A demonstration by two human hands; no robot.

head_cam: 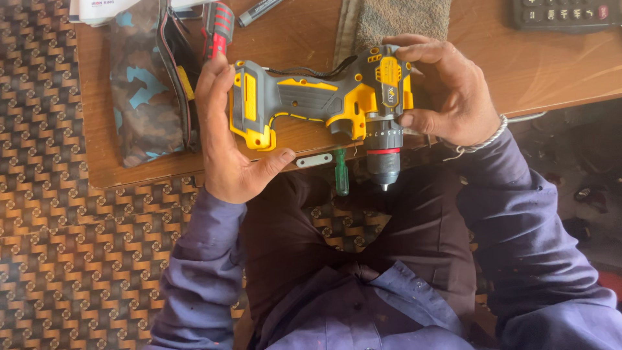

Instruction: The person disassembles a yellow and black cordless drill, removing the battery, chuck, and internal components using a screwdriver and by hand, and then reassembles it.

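Item: yellow-and-grey cordless drill body (324,104), hard plastic shell, no battery fitted, lying on its side just above the near edge of the brown wooden worktop (291,39), chuck pointing toward you.

Hold: your left hand (227,136) cups the foot of the grip, its fingers curled over the far side and thumb (275,162) stretched under the yellow base. Your right hand (447,91) wraps the motor end, fingers closed over the top and thumb pressed to the side near the collar. Both hands grip the drill firmly.

Handling: expect it to be rigid and moderately heavy, weighted toward the motor and dark metal chuck (383,170). The grey rubbery panels on the grip look the surest place to take hold; the smooth yellow plastic is likely slicker. The thin black wrist strap (311,70) hangs slack and bears nothing.

Nearby: a green-handled screwdriver (341,174) and a small flat metal plate (314,159) at the worktop edge, possibly touching the drill; a camouflage fabric pouch (146,84) to the left; a grey towel (402,19) behind.
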